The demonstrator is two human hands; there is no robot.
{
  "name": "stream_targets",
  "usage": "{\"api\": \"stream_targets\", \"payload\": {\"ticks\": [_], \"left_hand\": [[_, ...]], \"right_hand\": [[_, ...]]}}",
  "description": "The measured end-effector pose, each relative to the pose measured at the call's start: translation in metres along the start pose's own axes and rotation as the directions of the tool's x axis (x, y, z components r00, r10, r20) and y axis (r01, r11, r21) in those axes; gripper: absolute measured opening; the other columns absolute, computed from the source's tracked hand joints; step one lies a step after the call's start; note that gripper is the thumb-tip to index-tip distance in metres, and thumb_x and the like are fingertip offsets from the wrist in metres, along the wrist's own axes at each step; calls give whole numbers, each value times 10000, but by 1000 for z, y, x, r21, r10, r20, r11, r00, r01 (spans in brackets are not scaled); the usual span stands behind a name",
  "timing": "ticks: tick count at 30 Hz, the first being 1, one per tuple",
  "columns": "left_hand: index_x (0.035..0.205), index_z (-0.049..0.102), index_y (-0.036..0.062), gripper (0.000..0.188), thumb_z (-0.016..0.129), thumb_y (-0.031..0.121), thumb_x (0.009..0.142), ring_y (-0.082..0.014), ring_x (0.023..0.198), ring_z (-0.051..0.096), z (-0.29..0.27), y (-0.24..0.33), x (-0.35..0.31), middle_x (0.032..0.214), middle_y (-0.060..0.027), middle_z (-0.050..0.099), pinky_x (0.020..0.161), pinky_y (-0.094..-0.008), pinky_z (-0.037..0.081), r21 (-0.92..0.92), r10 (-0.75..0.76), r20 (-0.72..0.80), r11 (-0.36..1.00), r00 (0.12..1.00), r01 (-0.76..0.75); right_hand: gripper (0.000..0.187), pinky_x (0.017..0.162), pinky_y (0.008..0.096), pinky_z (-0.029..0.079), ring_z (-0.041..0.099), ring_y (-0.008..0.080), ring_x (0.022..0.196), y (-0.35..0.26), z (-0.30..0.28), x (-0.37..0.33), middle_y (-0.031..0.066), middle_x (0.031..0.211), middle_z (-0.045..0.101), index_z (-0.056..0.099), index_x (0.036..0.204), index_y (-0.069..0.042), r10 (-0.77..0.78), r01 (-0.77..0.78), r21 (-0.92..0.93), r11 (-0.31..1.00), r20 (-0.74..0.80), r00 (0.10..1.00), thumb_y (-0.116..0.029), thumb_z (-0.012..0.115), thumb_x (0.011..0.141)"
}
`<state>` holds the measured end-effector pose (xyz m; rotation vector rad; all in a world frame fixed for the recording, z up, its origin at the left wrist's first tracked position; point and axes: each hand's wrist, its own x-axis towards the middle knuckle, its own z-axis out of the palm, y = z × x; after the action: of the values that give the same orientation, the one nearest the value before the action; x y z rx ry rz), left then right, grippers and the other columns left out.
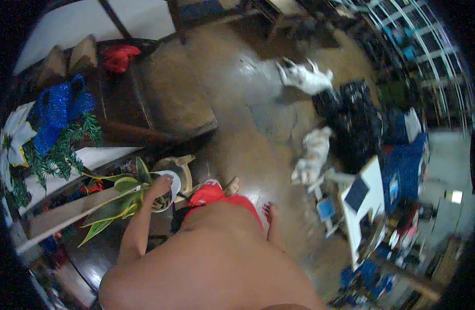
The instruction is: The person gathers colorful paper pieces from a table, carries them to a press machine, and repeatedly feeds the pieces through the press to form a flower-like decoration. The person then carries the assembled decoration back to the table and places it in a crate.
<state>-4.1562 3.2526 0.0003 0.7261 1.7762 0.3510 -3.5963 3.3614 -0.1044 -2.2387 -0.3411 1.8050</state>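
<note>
My left hand (160, 187) grips the rim of a white pot (176, 182) at my left side. A plant (128, 184) with long green, yellow-edged leaves leans out of the pot to the left. Some brown matter shows inside the pot below my fingers. My right hand (269, 212) hangs low beside my red shorts (209, 193), fingers a little apart and nothing seen in it. The dim light blurs fine detail.
A white dog (305, 77) lies on the brown floor ahead; another pale dog (313, 156) is nearer, at right. Black bags (354, 111) and a white table (371, 191) stand right. Blue tinsel (59, 111) and green garland (62, 155) are at left, near a wooden board (72, 212).
</note>
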Motion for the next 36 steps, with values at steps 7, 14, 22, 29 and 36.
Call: {"api": "stream_targets", "payload": {"ticks": [7, 14, 22, 29, 36], "left_hand": [[980, 616, 12, 210, 583, 172, 849, -253, 751, 586, 82, -57, -33, 869, -157, 638, 718, -372, 479, -14, -182, -231, 983, 956, 184], [945, 640, 32, 240, 582, 254, 874, -260, 865, 644, 127, -50, 50, 935, -138, 671, 772, -373, 508, 110, -69, -43, 991, 997, 73], [1285, 504, 52, 468, 503, 332, 910, -390, 1131, 538, -112, 176, 219, 1233, -215, 560, 955, -442, 436, 102, -185, -433, 962, 882, 252], [1211, 535, 16, 351, 482, 262, 967, -210, 849, 600, -222, 291, 387, 966, -125, 631, 753, -333, 483, 41, 400, -520, 894, 755, -446], [1051, 569, 71, 276, 521, 307, 916, -167, 630, 536, -139, 119, 469, 747, -18, 581, 556, -325, 451, -362, -207, -148, 921, 967, 142]], "right_hand": [[396, 521, 319, 485, 605, 192, 710, -77, -29, 114, 72, 882, 624, 537, 1101, -102, -276, 296, -302, 906, 108, 955, -440, 537, 894], [260, 395, 271, 385, 479, 135, 458, -219, 45, 171, -8, 635, 555, 578, 870, -123, 162, -10, -424, 906, 322, 933, -348, 468, 938], [138, 423, 293, 433, 517, 119, 472, -327, 171, 217, -4, 679, 592, 565, 978, -126, -277, 451, -451, 770, 401, 873, -238, 515, 917], [149, 482, 326, 461, 570, 126, 551, -396, 236, 238, 17, 690, 595, 562, 1014, -124, -125, 238, -392, 889, 292, 948, -196, 532, 887], [192, 520, 356, 470, 601, 169, 633, -415, 270, 293, 33, 743, 619, 578, 1031, -107, 119, 46, -432, 901, 346, 931, -202, 550, 867]]}}
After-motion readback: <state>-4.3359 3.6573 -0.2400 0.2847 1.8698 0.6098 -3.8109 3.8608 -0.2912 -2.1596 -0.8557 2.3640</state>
